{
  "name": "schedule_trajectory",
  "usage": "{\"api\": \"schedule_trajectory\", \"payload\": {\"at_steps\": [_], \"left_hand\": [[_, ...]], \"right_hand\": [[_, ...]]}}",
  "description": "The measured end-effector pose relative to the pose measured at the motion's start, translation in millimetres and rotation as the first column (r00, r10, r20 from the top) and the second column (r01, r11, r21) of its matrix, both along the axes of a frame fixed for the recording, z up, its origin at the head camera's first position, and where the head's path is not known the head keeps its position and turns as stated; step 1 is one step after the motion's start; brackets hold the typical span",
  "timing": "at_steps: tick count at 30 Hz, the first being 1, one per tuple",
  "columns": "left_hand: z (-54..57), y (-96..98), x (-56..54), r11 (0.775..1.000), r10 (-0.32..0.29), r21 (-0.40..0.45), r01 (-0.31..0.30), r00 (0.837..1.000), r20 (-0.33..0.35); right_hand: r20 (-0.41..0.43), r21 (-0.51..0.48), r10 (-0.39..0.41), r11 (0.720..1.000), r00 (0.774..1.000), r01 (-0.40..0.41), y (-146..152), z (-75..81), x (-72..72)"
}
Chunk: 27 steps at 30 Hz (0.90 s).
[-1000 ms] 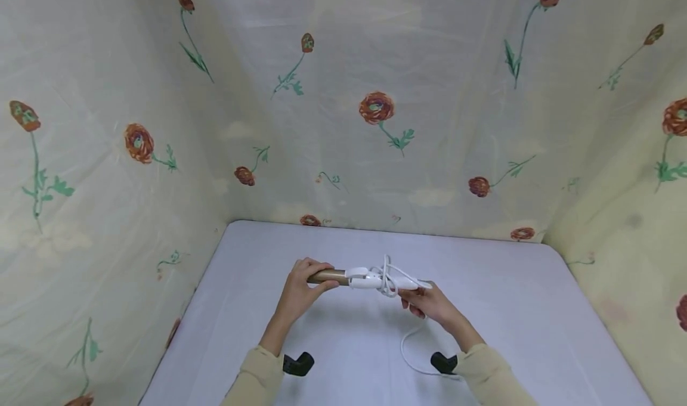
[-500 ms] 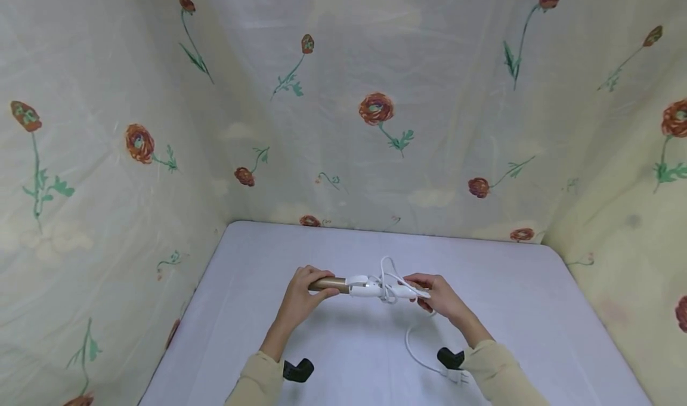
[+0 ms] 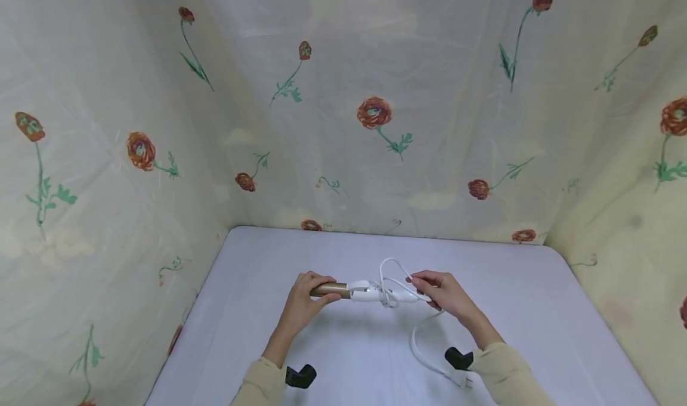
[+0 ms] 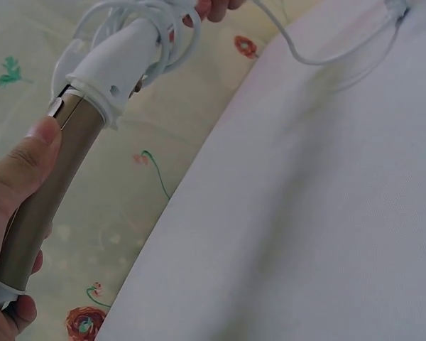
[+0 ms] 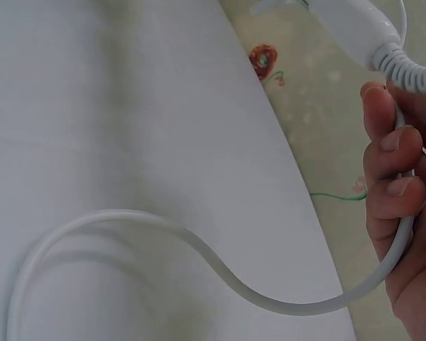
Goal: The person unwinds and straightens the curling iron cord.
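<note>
A curling iron (image 3: pixel 365 293) with a white handle and a gold-brown barrel (image 4: pixel 60 170) is held level above the table. My left hand (image 3: pixel 300 303) grips the barrel, thumb along the near side in the left wrist view. White cord (image 4: pixel 174 42) is looped round the handle. My right hand (image 3: pixel 451 298) holds the cord just beyond the handle's end; in the right wrist view, curled fingers (image 5: pixel 394 202) wrap it beside the ribbed cord sleeve (image 5: pixel 405 69). From that hand the cord hangs in a curve to a plug (image 3: pixel 463 381) low over the table.
A white-covered table (image 3: pixel 343 358) lies beneath both hands. Flower-printed cloth (image 3: pixel 376 173) encloses it at the back and both sides. Black wrist-worn pieces (image 3: pixel 300 376) show below each forearm.
My right hand has shifted right, from the handle's end onto the cord. A cord loop above the handle has widened. The curling iron has lowered slightly, and the plug has come into view.
</note>
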State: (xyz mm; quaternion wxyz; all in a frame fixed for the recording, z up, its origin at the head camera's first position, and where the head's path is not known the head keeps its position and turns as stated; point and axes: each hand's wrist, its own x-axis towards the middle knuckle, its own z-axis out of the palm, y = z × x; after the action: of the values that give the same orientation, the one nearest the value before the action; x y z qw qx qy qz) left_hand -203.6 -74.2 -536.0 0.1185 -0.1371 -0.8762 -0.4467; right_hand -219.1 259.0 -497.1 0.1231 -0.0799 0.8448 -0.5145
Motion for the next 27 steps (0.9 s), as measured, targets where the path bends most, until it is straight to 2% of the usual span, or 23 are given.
{"api": "schedule_trajectory", "payload": {"at_steps": [5,12,23,27], "left_hand": [[-0.9,-0.1,0.4,1.0,0.004,-0.005,-0.004,1.0,0.02],[1.5,-0.3,-2.6,1.0,0.008,-0.016,-0.008,1.0,0.003],[7.4,4.5,-8.5,0.999,0.038,0.017,-0.038,0.999,0.009],[9.3,5.9,-8.3,0.998,0.046,0.029,-0.047,0.999,0.022]], "right_hand": [[-0.006,-0.009,-0.002,1.0,1.0,0.002,1.6,4.2,1.1],[-0.062,0.033,-0.005,0.999,0.998,0.007,2.9,10.3,7.1],[-0.131,-0.012,0.014,1.0,0.991,-0.016,5.5,20.2,17.7],[-0.213,-0.008,0.02,1.0,0.977,-0.022,2.7,32.7,27.3]]}}
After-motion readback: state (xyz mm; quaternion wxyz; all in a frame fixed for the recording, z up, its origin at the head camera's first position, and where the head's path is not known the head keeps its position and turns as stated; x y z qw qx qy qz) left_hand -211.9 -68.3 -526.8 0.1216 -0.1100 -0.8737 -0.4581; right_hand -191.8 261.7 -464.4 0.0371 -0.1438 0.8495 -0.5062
